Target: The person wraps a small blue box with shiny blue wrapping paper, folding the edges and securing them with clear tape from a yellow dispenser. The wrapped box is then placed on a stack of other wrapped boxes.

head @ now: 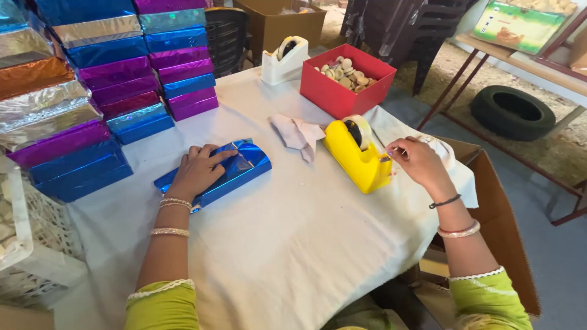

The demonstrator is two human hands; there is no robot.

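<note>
Seated person at a cloth-covered table [293,244], seen from above. The left hand [197,170] lies flat, fingers spread, pressing down on a flat box wrapped in shiny blue foil [241,168], which rests on the cloth near the table's left half. The right hand [417,160] is at the cutting end of a yellow tape dispenser [354,156], thumb and forefinger pinched together; whether a strip of tape lies between them is too fine to tell. The dispenser stands to the right of the wrapped box, apart from it, near the table's right edge. Between the two lies a crumpled pale cloth [296,133]. Behind the dispenser stands an open red box [333,91] holding small round pale pieces, and beside that a white tape dispenser [282,61]. Along the left side rise stacks of foil-wrapped boxes [110,79] in blue, purple, silver and copper. An open cardboard carton [495,214] stands at the table's right corner.
</note>
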